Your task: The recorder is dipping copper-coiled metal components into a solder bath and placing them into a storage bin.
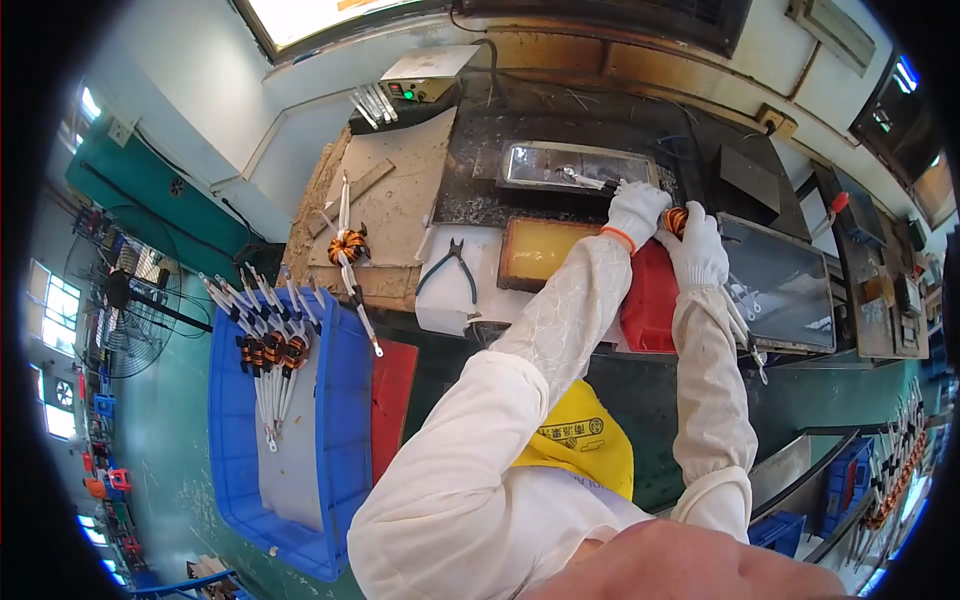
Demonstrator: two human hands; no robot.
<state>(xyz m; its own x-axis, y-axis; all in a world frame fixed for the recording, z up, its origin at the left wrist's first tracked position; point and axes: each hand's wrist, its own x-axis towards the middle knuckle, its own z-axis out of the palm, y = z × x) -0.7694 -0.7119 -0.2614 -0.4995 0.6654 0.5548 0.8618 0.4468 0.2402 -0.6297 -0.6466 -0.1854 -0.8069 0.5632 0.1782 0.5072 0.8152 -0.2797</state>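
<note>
My left hand (637,212), in a white glove, is closed round the pale lead of a wire-wound ring coil (675,220). The lead's metal end (577,178) reaches left over a rectangular bath of shiny silvery metal (530,160); I cannot tell whether it touches the surface. Gloved too, my right hand (700,250) grips the orange and black coil itself, its fingers partly hiding it. More pale leads with lug ends (750,350) hang below that hand. A shallow tray of yellow material (540,252) and a red container (652,295) sit just nearer than my hands.
Blue-handled cutting pliers (455,265) lie left of the yellow tray. Another coil (348,245) rests on cardboard, near a control box (430,72) with a green light. A blue crate (345,400) holds several coils. Right of my hands is a grey tray (785,290).
</note>
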